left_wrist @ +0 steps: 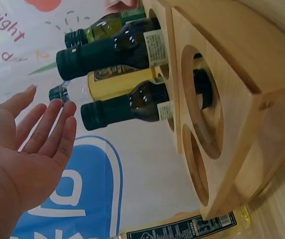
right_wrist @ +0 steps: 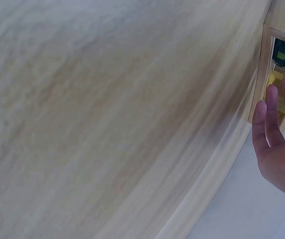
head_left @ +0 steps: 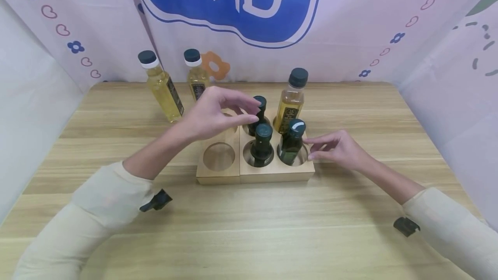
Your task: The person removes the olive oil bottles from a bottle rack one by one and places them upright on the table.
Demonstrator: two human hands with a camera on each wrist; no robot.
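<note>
A wooden bottle holder (head_left: 253,177) with round holes stands on the table. Three dark green bottles sit in it: a front-middle one (head_left: 263,141), a front-right one (head_left: 292,144) that leans a little, and one behind (head_left: 260,113). An oil bottle with golden liquid (head_left: 289,107) fills the back-right hole. Over the holder's left part hovers my left hand (head_left: 210,113); the left wrist view shows its fingers (left_wrist: 45,132) loosely extended, apart from the bottle caps. My right hand (head_left: 338,150) is at the holder's right end, fingers (right_wrist: 271,117) mostly straight beside it; contact is unclear.
Two golden oil bottles stand behind and left of the holder, one at the far left (head_left: 165,92) and one nearer (head_left: 197,79). The front-left hole (head_left: 219,157) holds no bottle. A printed cloth (head_left: 350,25) hangs behind the wooden table (head_left: 233,237).
</note>
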